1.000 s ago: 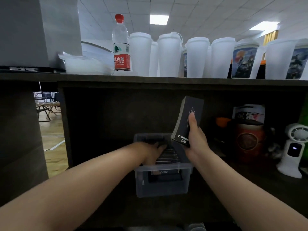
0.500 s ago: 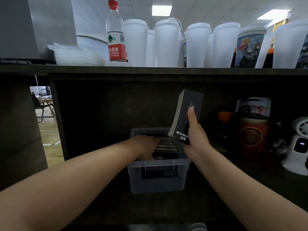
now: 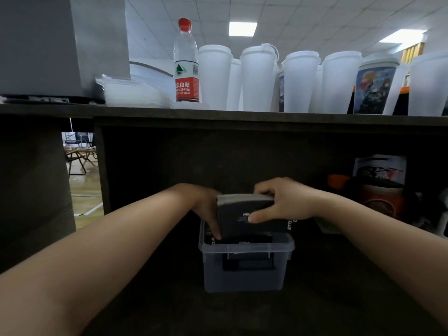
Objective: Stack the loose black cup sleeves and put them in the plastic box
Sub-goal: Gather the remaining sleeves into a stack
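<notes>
While the stack of black cup sleeves (image 3: 244, 215) is pinched by the right hand (image 3: 288, 202) over the clear plastic box (image 3: 244, 270) at lower middle, sleeves already inside are touched by the left hand (image 3: 206, 209), fingers straight. Lowering is left.

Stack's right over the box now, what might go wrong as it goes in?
The right hand pinches the sleeve stack from one end only, so loose sleeves may fan out or slip. The left hand has fingers down inside the plastic box, where the stack could trap them. Sleeves already inside may block it from seating.
</notes>
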Tool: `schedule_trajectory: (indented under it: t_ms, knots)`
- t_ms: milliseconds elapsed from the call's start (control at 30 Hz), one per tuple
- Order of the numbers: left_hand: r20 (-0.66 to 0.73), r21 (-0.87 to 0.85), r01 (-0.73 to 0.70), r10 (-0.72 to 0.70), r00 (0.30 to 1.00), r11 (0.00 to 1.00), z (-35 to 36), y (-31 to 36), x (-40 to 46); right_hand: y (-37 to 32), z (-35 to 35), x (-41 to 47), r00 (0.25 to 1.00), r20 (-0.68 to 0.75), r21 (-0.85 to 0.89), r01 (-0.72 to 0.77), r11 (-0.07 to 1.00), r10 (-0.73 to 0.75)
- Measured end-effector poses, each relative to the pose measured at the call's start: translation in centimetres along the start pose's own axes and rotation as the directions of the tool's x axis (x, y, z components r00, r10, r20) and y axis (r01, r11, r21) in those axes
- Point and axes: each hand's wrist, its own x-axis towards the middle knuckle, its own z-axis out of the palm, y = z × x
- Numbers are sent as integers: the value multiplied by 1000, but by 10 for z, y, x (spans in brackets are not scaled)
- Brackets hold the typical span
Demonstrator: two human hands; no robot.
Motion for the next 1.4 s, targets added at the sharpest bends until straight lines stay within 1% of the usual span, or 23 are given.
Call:
schedule_trajectory:
  t_ms: [67,133,300,400,467,533,600,700,767,833,867,933,967,1000,1033,1100,1133,1167,1200,1233,1300,1367,1400]
  knots:
    - [15,37,-22,21,1000,999,-1,-2,7,-4,-1,4,996,90,-132,-4,991,16]
    - [34,40,-27,26,999,999,-1,-6,14,-9,2,8,989,146,-227,12,974,22]
    - [50,-1,-52,52,997,999,-2,-11,22,-26,23,27,973,230,-377,115,919,-28]
    - [64,4,-41,41,997,999,-4,-11,22,-23,47,38,957,289,-338,86,937,17]
    - [50,21,-29,28,998,999,-4,-12,21,-16,61,40,965,262,-285,55,957,23]
    - [34,-3,-29,29,999,1000,-2,-14,20,-13,67,41,968,251,-272,39,961,32]
    - [34,-60,-28,30,999,998,1,-16,17,-14,70,45,956,283,-335,24,942,77]
    - [20,-72,-9,10,1000,997,5,-17,12,-18,82,57,920,318,-542,-22,840,229]
    - [-3,-22,20,-20,1000,1000,8,-16,7,-17,91,63,913,293,-587,-62,807,284]
    - [-18,40,43,-43,999,998,6,-12,-3,-16,92,65,915,275,-576,-89,812,296]
    - [3,51,46,-47,999,998,2,-9,-8,-15,92,65,913,271,-569,-102,816,304]
    - [126,80,59,-69,990,995,-4,-2,-16,-14,92,67,894,272,-547,-161,822,356]
    - [194,142,80,-107,975,987,-1,0,-14,-14,94,69,879,273,-539,-197,819,391]
    - [234,247,119,-178,956,962,6,1,-7,-15,97,71,865,272,-537,-226,813,421]
    - [225,376,165,-262,939,912,17,3,3,-16,99,73,855,269,-539,-249,805,444]
    - [103,584,252,-379,920,771,43,7,23,-16,96,73,830,298,-528,-268,806,472]
    - [30,644,277,-386,922,713,52,9,31,-17,91,73,812,341,-520,-257,815,474]
    - [-18,684,276,-363,932,675,57,11,34,-18,85,71,792,389,-513,-238,825,471]
    - [-35,708,265,-342,939,655,58,15,32,-19,79,71,776,427,-507,-219,834,463]
    - [-33,713,247,-320,947,656,57,17,30,-20,76,71,767,446,-510,-205,835,461]
    - [-35,677,270,-336,941,685,55,19,29,-24,75,73,763,444,-554,-178,813,469]
    - [-40,621,302,-356,934,723,58,16,26,-29,78,75,784,402,-605,-161,780,473]
    - [-47,624,307,-357,933,719,60,11,29,-30,79,75,789,391,-613,-161,773,474]
